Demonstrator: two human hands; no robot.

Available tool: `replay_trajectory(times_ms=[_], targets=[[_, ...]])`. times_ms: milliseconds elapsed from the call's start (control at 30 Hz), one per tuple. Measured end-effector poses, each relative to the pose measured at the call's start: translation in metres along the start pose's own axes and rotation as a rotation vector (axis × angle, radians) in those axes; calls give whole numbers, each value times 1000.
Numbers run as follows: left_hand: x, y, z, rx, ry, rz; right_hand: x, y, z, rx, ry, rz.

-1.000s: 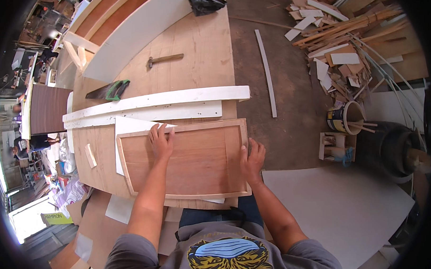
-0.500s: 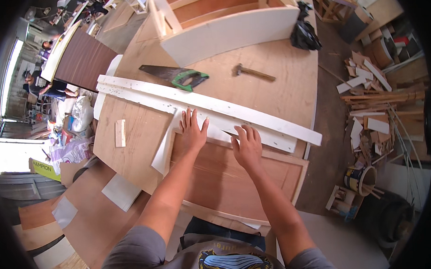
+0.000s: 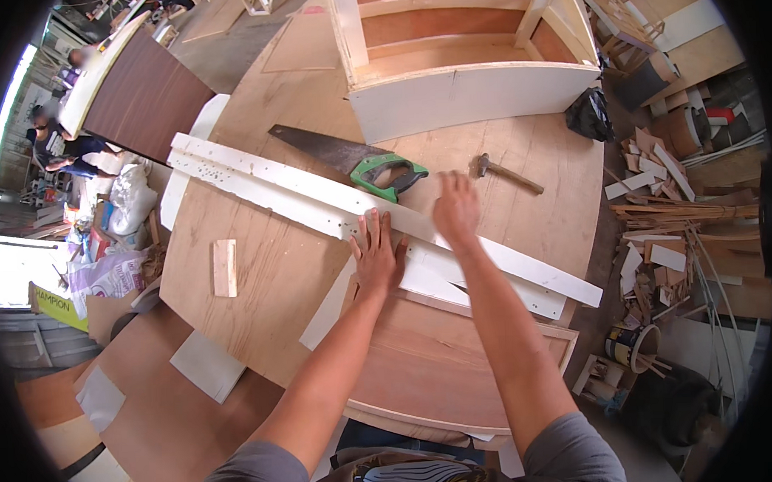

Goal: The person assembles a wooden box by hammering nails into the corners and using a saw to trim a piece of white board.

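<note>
My left hand (image 3: 378,251) lies flat with spread fingers on the long white perforated boards (image 3: 274,187), which cross the table diagonally, one overlapping the other. My right hand (image 3: 458,208) reaches over the boards, its fingers stretched out and slightly blurred, holding nothing that I can see. It is between the green-handled handsaw (image 3: 388,175) and the hammer (image 3: 509,175), apart from the hammer. Under the boards' near side is a framed brown wooden panel (image 3: 458,357), close to my body. A white sheet (image 3: 327,307) shows partly beneath the panel's left side.
An open wooden cabinet frame (image 3: 474,93) rests at the table's far side, with a black plastic bag (image 3: 589,115) by its right corner. A small wood block (image 3: 224,268) lies at left. Scrap wood (image 3: 651,168) fills the right floor. People are at the far left.
My right hand has left the boards' near edge and moved forward across them. My left hand stays on the boards, fingers now farther over them. The view has shifted.
</note>
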State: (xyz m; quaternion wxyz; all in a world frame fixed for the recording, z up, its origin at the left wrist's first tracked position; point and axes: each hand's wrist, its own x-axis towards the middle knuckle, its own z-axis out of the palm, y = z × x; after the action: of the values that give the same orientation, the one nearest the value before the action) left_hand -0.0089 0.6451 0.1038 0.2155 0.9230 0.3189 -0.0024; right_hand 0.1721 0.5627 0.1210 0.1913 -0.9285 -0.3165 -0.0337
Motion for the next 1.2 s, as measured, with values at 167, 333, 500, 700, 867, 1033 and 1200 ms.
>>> replay_trajectory(times_ms=[167,333,500,700,867,1033,1200], targets=[[0,3,4,38,34,-4,24,132,-9,-270,89,244],[0,-1,2,20,95,42,15,149,-44,-294,-188,246],[-6,12,11,40,227,130,-15,151,-72,-29,-70,346],[-73,112,32,-21,241,380,-145,175,-163,466,227,548],[-147,233,96,-292,-90,761,-331,212,-211,975,496,937],[-199,302,154,-185,-135,853,-448,219,-223,1016,410,1203],[-216,310,177,145,-161,828,-470,230,-223,1090,256,1202]])
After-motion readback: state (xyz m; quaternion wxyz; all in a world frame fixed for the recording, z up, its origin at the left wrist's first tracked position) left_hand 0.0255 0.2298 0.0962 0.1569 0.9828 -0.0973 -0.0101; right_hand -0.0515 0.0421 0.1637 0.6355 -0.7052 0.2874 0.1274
